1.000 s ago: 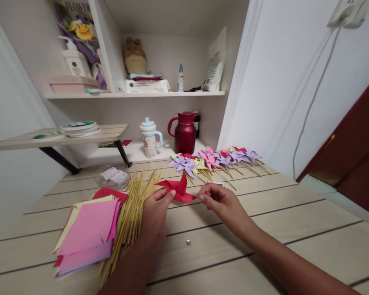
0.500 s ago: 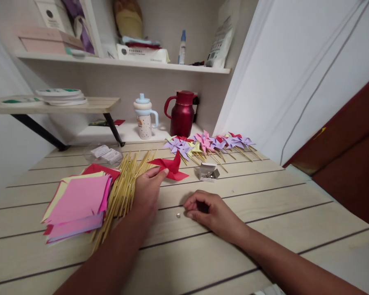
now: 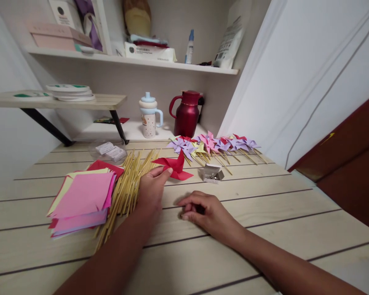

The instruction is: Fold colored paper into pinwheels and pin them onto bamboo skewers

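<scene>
My left hand point(image 3: 152, 186) pinches a red paper pinwheel point(image 3: 176, 167) between thumb and fingers, holding it just above the table. My right hand point(image 3: 201, 209) rests low on the tabletop, fingers curled, with thumb and index finger closing around a small metal thumbtack point(image 3: 181, 214), which they partly hide. Beyond this hand stands a small open box point(image 3: 211, 173) with shiny metal tacks inside. Thin wooden sticks point(image 3: 126, 184) lie in a loose bundle beside and under my left wrist.
Left of the sticks lies a stack of coloured paper squares point(image 3: 83, 194). Finished pinwheels point(image 3: 209, 143) on sticks lie along the back. Behind them stand a red jug point(image 3: 187, 114) and a light tumbler point(image 3: 149, 119). A plastic container point(image 3: 109, 151) sits by the raised shelf point(image 3: 107, 102).
My right hand has moved slightly left onto the thumbtack, which lay uncovered before. My left hand keeps the red pinwheel in nearly the same place. The view has shifted a little.
</scene>
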`<state>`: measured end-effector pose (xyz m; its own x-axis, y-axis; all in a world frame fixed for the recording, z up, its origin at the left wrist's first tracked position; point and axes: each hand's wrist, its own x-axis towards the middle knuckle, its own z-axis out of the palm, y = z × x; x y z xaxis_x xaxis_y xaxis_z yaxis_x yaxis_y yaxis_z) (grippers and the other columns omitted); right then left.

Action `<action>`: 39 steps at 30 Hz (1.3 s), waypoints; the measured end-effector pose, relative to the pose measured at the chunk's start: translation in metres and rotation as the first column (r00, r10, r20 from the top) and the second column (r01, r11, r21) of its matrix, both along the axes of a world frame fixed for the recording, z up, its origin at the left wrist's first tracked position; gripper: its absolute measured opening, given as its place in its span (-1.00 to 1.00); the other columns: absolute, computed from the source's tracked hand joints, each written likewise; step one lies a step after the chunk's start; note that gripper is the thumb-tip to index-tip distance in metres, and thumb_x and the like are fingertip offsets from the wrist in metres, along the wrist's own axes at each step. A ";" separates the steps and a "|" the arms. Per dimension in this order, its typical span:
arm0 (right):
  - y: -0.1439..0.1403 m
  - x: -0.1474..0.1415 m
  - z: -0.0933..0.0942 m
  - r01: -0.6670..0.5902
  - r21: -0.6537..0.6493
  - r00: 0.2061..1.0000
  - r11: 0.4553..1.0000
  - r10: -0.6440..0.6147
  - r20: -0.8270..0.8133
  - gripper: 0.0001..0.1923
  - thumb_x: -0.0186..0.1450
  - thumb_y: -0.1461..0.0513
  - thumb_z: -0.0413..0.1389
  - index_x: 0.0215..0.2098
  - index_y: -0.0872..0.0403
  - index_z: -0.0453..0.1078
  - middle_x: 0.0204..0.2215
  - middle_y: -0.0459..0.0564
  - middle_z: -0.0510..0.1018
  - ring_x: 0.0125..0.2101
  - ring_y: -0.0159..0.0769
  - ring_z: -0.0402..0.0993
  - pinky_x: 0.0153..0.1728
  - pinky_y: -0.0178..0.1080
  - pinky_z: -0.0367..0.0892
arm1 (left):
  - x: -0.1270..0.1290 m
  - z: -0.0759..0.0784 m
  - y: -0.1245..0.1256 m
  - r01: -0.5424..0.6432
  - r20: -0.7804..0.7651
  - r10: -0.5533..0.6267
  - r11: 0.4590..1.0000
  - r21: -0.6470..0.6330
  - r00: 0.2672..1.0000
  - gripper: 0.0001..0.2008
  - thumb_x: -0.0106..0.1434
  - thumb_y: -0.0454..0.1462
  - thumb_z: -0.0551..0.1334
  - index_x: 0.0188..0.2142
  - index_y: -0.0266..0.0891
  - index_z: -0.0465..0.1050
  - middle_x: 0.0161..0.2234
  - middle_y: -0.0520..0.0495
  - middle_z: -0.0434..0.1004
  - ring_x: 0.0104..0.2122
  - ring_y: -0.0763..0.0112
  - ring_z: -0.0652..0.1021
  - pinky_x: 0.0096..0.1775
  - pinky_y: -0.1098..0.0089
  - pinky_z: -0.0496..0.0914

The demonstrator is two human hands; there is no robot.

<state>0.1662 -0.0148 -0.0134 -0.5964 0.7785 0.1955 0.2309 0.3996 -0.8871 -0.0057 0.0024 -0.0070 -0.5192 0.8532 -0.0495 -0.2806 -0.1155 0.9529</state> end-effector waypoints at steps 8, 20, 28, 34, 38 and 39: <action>0.026 -0.002 0.013 -0.161 -0.231 0.938 0.960 0.222 0.267 -0.92 0.18 0.34 0.20 -0.43 0.12 0.56 -0.46 -0.08 0.59 -0.44 -0.37 0.47 -0.34 -0.34 0.33 | 0.001 -0.002 -0.001 0.001 0.010 -0.001 1.000 -0.004 1.000 -0.70 -0.13 -0.23 0.48 -0.36 -0.29 0.60 -0.47 0.03 0.61 -0.45 0.44 0.50 -0.31 0.41 0.36; 0.040 -0.002 0.031 -0.285 -0.323 0.759 0.902 0.419 0.499 -0.77 -0.02 0.33 0.39 -0.49 0.09 0.41 -0.59 -0.27 0.45 -0.54 -0.48 0.35 -0.52 -0.43 0.19 | 0.001 -0.003 -0.001 0.003 -0.022 -0.004 0.999 -0.040 1.000 -0.72 -0.14 -0.21 0.49 -0.39 -0.25 0.60 -0.48 0.05 0.59 -0.44 0.42 0.50 -0.31 0.40 0.37; 0.050 0.000 0.024 -0.305 -0.461 0.810 0.833 0.481 0.334 -0.71 -0.02 0.27 0.38 -0.51 0.07 0.31 -0.63 -0.29 0.34 -0.61 -0.50 0.24 -0.63 -0.44 0.18 | -0.001 -0.005 0.001 -0.014 -0.024 0.013 0.998 -0.055 1.000 -0.62 -0.17 -0.23 0.51 -0.30 -0.27 0.59 -0.51 0.07 0.57 -0.46 0.46 0.48 -0.33 0.43 0.35; 0.047 0.005 0.020 -0.251 -0.508 0.870 0.824 0.421 0.255 -0.90 0.08 0.25 0.27 -0.46 0.12 0.46 -0.58 -0.19 0.41 -0.58 -0.49 0.26 -0.57 -0.42 0.27 | 0.002 0.000 -0.001 -0.008 -0.009 0.007 0.998 -0.057 1.000 -0.63 -0.15 -0.22 0.50 -0.30 -0.28 0.59 -0.48 0.06 0.58 -0.45 0.46 0.49 -0.31 0.42 0.35; 0.040 0.015 0.018 -0.196 -0.469 0.944 0.861 0.296 0.150 -0.91 0.16 0.24 0.21 -0.40 0.14 0.51 -0.47 -0.11 0.50 -0.58 -0.51 0.26 -0.56 -0.42 0.25 | 0.002 0.000 -0.002 -0.005 -0.003 0.004 0.998 -0.056 1.000 -0.62 -0.15 -0.23 0.50 -0.29 -0.28 0.59 -0.50 0.07 0.57 -0.46 0.46 0.48 -0.30 0.40 0.35; 0.038 0.019 0.018 -0.176 -0.457 0.959 0.872 0.257 0.120 -0.89 0.18 0.24 0.20 -0.38 0.14 0.52 -0.47 -0.10 0.50 -0.58 -0.52 0.26 -0.58 -0.43 0.22 | 0.002 0.000 -0.002 -0.003 -0.003 0.003 0.998 -0.056 1.000 -0.63 -0.15 -0.23 0.50 -0.30 -0.29 0.59 -0.50 0.06 0.57 -0.46 0.45 0.48 -0.30 0.40 0.35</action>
<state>0.1853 0.0234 0.0041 -0.7526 0.6072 -0.2550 0.3480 0.0379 -0.9367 -0.0039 0.0007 -0.0071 -0.5221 0.8475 -0.0957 -0.2776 -0.0627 0.9586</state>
